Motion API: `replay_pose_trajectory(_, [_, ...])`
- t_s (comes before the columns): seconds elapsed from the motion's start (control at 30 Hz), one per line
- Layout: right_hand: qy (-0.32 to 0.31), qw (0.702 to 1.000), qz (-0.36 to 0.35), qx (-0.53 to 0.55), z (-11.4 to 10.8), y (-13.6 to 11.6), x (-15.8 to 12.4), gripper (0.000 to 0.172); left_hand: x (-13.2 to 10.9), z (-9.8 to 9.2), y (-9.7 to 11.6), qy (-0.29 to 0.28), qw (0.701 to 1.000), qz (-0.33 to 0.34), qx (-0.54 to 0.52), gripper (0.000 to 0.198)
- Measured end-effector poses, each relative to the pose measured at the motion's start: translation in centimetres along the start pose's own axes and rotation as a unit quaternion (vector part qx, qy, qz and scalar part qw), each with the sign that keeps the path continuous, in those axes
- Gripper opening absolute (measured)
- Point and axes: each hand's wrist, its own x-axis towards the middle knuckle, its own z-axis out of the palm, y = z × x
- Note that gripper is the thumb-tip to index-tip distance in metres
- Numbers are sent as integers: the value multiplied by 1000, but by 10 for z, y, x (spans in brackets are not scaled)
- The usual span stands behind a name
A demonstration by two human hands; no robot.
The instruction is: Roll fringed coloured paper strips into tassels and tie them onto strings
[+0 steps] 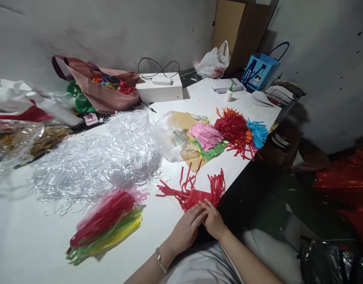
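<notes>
At the table's near edge, my left hand (pixel 187 228) and my right hand (pixel 213 220) meet on the bottom of a piece of red fringed paper (pixel 196 189). Fingers of both hands are pressed together on its near edge. The red strips fan out away from me over the white table (pixel 27 236). A thin bracelet is on my left wrist.
A bag of red, green and yellow strips (pixel 107 225) lies to the left. A heap of clear plastic strips (pixel 95 157) sits behind it. Cut pink, green, red and blue paper fringes (pixel 228 132) lie farther right. A white box (pixel 160 90), glue bottle (pixel 228 94) and bags stand at the back.
</notes>
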Motion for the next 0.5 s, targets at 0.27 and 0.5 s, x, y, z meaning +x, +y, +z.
replay_pose_trajectory(0.27, [12,997,64,-30,-19,5,-6,25,25,-6,-39,-34,998,-43,-6,27])
replay_pose_trajectory(0.5, [-24,975,204,-81,-43,15,-9,21,25,-19,-50,-21,998,-44,-48,26])
